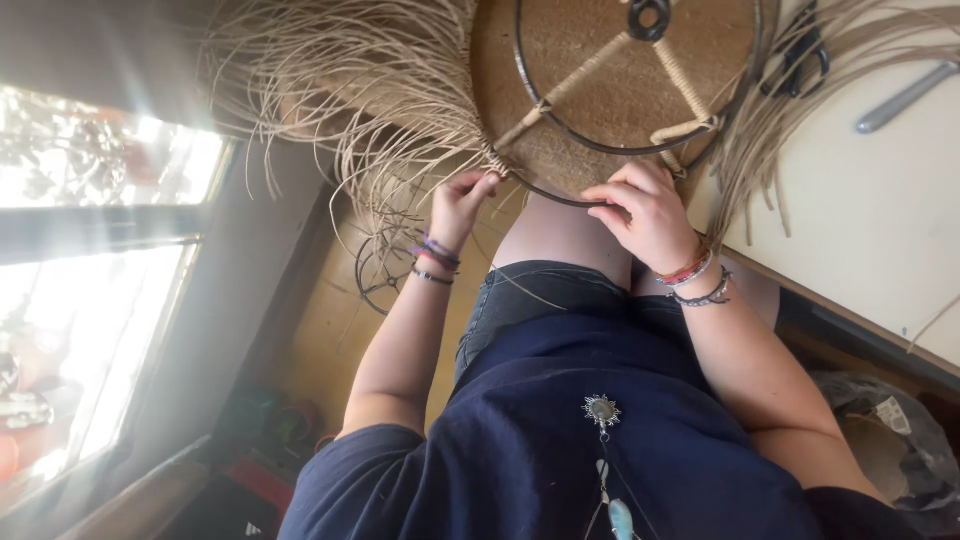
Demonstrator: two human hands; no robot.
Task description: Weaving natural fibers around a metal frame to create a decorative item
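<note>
Bright windows on one side, a pale desk (880, 240) on the other — from the head camera we look down at a dark metal ring frame (640, 150) resting on our lap. Our left hand (462, 200) pinches raffia strands (400, 120) at the rim's near edge; the strands fan away from it. Our right hand (650, 215) is curled over the rim, slightly nearer the wrapped spokes (685, 90).

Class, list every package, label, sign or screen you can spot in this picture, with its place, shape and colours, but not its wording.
Plastic bag: lower right, beside the person's right arm under the table edge; crumpled, clear-greyish.
Label: on that bag; small, pale, roughly rectangular, too blurred to make out further.
No signs or screens show.
</note>
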